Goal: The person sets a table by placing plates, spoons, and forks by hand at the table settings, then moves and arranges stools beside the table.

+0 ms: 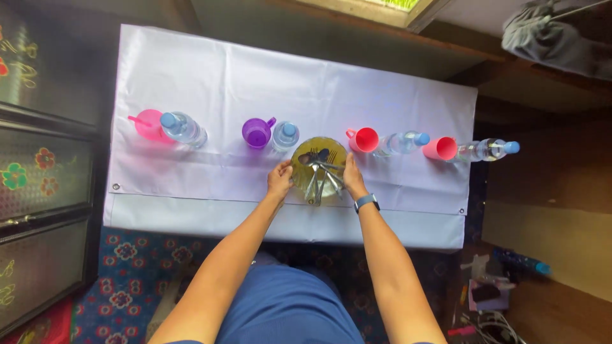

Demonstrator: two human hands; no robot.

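A yellow-green glass plate (319,148) lies near the front middle of a white cloth (210,83). Several metal spoons and forks (321,173) rest on it, handles pointing toward me. My left hand (279,179) grips the plate's left rim. My right hand (352,178) grips its right rim; a blue watch sits on that wrist. Behind the plate runs a row of cups and water bottles: a pink cup (148,124) with a bottle (183,129), a purple cup (257,132) with a bottle (285,136), a red cup (364,139) with a bottle (401,143).
At the far right, a pink cup (441,148) and a bottle (489,150) lie at the cloth's edge. A patterned rug (127,274) covers the floor in front. Dark cabinets (38,178) stand on the left. Clutter and a blue bottle (519,261) sit at the lower right.
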